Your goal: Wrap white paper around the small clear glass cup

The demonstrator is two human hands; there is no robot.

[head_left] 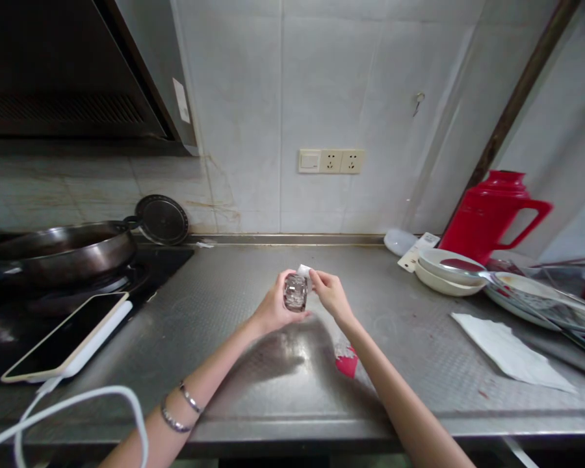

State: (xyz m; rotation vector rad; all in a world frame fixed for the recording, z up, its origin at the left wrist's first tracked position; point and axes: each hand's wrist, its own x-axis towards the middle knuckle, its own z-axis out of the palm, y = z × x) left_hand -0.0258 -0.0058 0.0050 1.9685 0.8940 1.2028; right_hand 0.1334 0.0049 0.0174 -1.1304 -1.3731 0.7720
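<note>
Pan (95, 252) on a dark stove (160, 263) stands at the far left, with a phone (65, 338) and looping white cable (119, 390) before it. Next comes the left hand (273, 302), curled around a small glass object (295, 294) above the steel counter (224, 279). The glass is clear with a brownish-grey tint, roughly square with rounded corners, full of broken glints and one bright spot. At its upper right, the right hand (332, 296) pinches a white piece (303, 270); its material I cannot tell. Farther right: white paper (511, 351), stacked bowls (443, 286), a red flask (482, 214).
</note>
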